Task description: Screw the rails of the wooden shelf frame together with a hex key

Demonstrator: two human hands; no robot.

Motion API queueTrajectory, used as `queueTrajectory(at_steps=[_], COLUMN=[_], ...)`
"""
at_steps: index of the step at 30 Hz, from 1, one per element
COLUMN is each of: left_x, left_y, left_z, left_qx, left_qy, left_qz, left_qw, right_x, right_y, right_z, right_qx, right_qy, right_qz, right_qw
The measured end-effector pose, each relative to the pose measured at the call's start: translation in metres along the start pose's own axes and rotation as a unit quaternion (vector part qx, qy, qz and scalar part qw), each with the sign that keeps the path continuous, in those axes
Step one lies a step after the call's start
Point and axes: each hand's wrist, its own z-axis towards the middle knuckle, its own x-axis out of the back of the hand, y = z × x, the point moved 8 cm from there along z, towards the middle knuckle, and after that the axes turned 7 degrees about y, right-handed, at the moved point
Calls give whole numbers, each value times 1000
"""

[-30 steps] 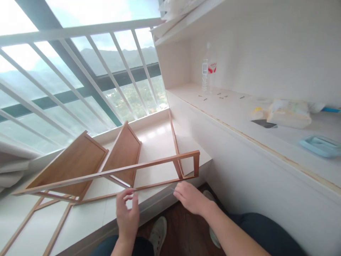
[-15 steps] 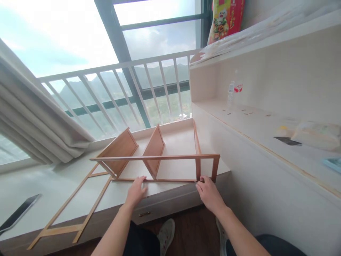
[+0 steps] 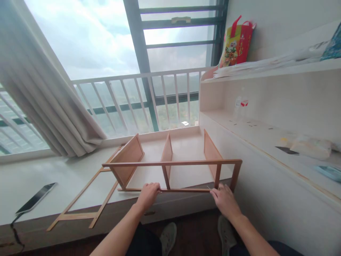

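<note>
Head view: left hand (image 3: 149, 193) grips wooden frame (image 3: 186, 163); right hand (image 3: 225, 200) pinches thin rod (image 3: 209, 187); red bag (image 3: 242, 45), lettering illegible.

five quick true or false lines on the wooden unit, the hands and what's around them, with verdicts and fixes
1. The left hand holds the lower front rail of the wooden unit. True.
2. The right hand is at the unit's left end. False: the right hand is near its right end.
3. The red and yellow bag hangs from the railing. False: the bag stands on the upper shelf.
4. A flat wooden frame lies left of the unit. True.
5. The curtain is right of the unit. False: the curtain hangs at the left.
</note>
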Motion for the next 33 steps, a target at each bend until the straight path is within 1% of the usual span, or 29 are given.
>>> queueTrajectory(at_steps=[3, 6, 9, 15, 18, 21, 26, 33], left_x=[16, 39, 64, 123, 147, 164, 185, 216], left_y=[2, 7, 12, 22, 25, 26, 20, 13], left_z=[-9, -13, -14, -7, -2, 5, 25, 61], left_qx=[-13, -34, -56, -92, -106, -109, -87, -93], left_qy=[12, 34, 53, 104, 121, 136, 160, 162], left_qz=[-15, -24, -26, -28, -18, 3, 34, 41], left_qw=[1000, 999, 997, 990, 987, 985, 983, 982], right_x=[21, 43, 66, 117, 138, 152, 168, 183], right_y=[2, 4, 5, 4, 3, 5, 6, 3], right_z=[-3, 0, 6, 25, 38, 54, 83, 131], right_qx=[19, 32, 44, 57, 66, 75, 81, 92], right_qy=[15, 34, 54, 97, 110, 120, 127, 94], right_qz=[-7, -16, -25, -45, -50, -51, -50, -44], right_qw=[1000, 999, 997, 993, 990, 989, 987, 990])
